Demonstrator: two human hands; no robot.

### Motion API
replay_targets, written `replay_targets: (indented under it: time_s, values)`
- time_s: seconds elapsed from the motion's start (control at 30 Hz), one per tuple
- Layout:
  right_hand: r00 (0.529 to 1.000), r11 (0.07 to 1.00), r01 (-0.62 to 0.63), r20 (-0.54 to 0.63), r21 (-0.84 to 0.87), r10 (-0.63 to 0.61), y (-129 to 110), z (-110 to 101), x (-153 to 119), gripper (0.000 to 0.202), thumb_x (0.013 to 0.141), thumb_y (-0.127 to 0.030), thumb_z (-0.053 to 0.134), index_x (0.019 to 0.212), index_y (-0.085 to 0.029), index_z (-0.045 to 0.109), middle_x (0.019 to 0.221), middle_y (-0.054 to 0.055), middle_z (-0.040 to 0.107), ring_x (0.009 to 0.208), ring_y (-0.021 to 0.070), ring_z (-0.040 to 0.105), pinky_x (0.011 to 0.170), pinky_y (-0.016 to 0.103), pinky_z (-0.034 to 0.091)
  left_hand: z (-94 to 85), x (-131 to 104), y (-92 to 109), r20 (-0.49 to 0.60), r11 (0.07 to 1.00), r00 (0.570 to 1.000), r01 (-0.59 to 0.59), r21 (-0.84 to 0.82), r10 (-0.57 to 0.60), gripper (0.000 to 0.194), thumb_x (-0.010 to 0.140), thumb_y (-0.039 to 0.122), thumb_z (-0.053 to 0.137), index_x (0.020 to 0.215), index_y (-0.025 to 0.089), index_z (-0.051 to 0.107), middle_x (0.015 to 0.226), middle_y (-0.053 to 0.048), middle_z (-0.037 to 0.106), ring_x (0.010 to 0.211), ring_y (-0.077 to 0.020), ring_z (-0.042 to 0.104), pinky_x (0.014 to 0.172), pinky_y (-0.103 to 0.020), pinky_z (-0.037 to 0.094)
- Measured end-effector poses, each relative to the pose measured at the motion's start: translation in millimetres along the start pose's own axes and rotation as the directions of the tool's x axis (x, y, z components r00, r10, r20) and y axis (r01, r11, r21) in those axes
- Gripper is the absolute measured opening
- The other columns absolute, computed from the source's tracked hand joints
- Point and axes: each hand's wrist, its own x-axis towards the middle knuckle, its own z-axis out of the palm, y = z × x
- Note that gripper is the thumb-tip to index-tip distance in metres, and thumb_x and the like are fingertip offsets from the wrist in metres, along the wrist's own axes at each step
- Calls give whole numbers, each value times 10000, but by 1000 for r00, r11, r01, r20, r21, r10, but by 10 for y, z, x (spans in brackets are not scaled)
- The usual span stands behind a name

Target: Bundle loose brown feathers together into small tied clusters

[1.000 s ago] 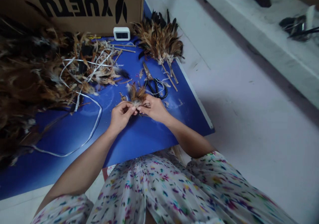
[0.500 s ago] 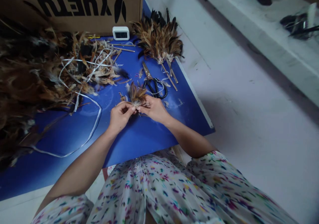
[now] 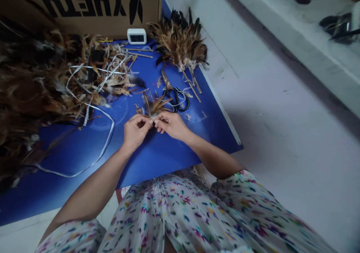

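Blue table [image 3: 157, 155]: its surface runs beneath everything in work, its right edge beside a pale wall [image 3: 281, 107]. Cardboard box [image 3: 84, 26] at the far side, printed lettering upside down. Large feather heap [image 3: 33, 84], brown, black and cream, spread over the left part of the table in front of the box. Feather bundle [image 3: 180, 45] at the far right corner, tips pointing away, sticks protruding toward the near side.

Left hand [image 3: 135, 130]: thumb and fingers pinching the pale base of a small feather tuft. Right hand [image 3: 173, 125]: fingertips pinching the same base from the other side, close against the left fingertips; remaining fingers curled.

White ribbon [image 3: 113, 125]: tangled over the heap, one long curve lying on the table left of the hands. Scissors [image 3: 167, 81]: black handles just beyond the right hand, blades directed away. Small feather tuft [image 3: 156, 105]: between both hands, above the near part of the table, plumes fanned away from the person. White display device [image 3: 137, 36]: upright before the box.
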Motion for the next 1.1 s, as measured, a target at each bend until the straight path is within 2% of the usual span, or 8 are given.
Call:
replay_targets:
  time_s: [0.1,0.23,0.3,0.5,0.67,0.8,0.93,1.1]
  values:
    - [999,999,24,-29,-34,-25,3,11,-4,118,855,-282,554,824,-175,591,686,-15,622,523,88,571,508,219,491,1,-6,7,-11,999,1000,-24,27,24,153,783,260,687,651,183,692,683,5,668,595,-104,570,570,-229,422]
    - [987,974,109,-98,-200,-130,-9,24,-8,129,864,-272,558,809,-174,620,723,-4,642,638,106,582,633,244,469,9,-18,49,-32,991,994,-97,94,101,146,796,237,664,662,184,689,708,-1,677,639,-115,597,597,-230,443]
    - [981,965,134,-105,-227,-160,-18,38,-4,132,869,-266,554,819,-173,633,760,1,659,675,112,586,662,250,453,14,-23,71,-34,980,989,-140,144,146,139,801,217,651,671,182,683,722,-5,678,659,-120,608,615,-232,455]
    - [973,961,140,-148,-240,-178,10,91,24,144,866,-293,580,812,-181,653,765,-3,672,669,118,578,673,263,434,23,-35,66,-25,928,961,-257,271,274,132,818,160,631,690,174,662,737,-9,673,686,-124,617,650,-231,469]
    - [965,975,144,-195,-169,-176,34,143,37,147,842,-317,606,782,-187,643,751,0,666,680,127,600,665,261,462,35,-50,28,-2,895,940,-324,307,341,128,842,144,611,723,170,650,764,-21,667,698,-126,615,657,-233,475]
    - [955,979,120,-250,-168,-160,24,178,39,112,801,-276,613,728,-192,627,706,-7,655,658,129,606,640,258,470,54,-69,4,20,857,913,-390,337,408,112,850,128,596,759,169,648,786,-29,669,740,-138,634,691,-245,498]
    - [945,976,103,-288,-192,-156,36,175,45,87,755,-248,620,686,-195,615,681,-15,653,634,121,603,627,250,474,57,-86,23,36,858,909,-405,316,416,79,835,131,603,787,169,653,830,-42,685,783,-151,650,730,-263,519]
    - [960,993,91,-259,-80,-109,67,128,50,82,722,-257,627,682,-190,605,635,-21,640,566,117,605,571,247,483,1,-85,76,54,913,943,-332,237,329,102,797,105,585,808,179,655,841,-23,688,761,-139,653,703,-253,534]
